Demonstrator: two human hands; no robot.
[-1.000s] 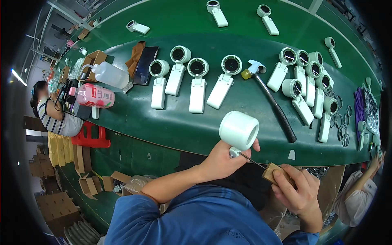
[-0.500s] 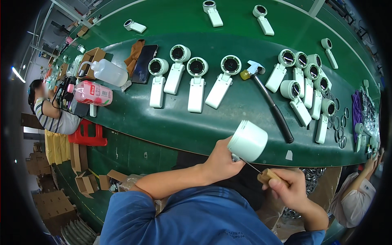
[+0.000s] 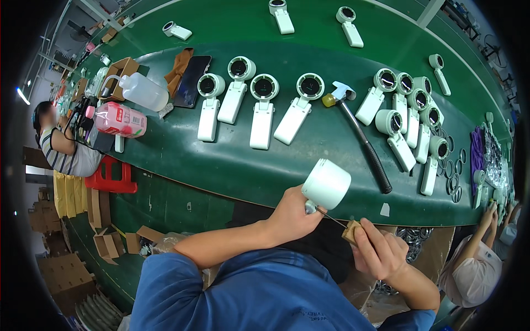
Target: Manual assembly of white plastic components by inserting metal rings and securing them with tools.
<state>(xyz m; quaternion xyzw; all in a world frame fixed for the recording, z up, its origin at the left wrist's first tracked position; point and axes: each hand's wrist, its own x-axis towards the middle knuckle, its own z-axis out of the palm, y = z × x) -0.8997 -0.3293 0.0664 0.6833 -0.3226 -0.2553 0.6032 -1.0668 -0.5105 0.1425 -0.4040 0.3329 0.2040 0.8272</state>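
Note:
My left hand (image 3: 291, 219) is closed round the lower part of a pale mint handheld fan (image 3: 329, 184), tilted in front of me at the table's near edge. My right hand (image 3: 381, 251) grips the wooden handle of an awl-like tool (image 3: 350, 233). Its thin metal shaft reaches to the fan's joint by my left fingers; the tip is hidden there. Past my hands stands a row of similar white fans (image 3: 261, 113) with round dark faces. To their right lies a hammer (image 3: 361, 138) with a black grip and yellow end.
More fans (image 3: 404, 151) cluster at the right beside loose dark rings (image 3: 454, 179). A pink bottle (image 3: 118, 119), a clear squeeze bottle (image 3: 144, 92) and a dark phone-like slab (image 3: 192, 81) sit at the left. A red stool (image 3: 112, 176) stands below. Other people work at both sides.
My right fingers have shifted on the wooden handle, now lying over its top. The tool's shaft shows more steeply angled by the fan. The whole view has drifted slightly.

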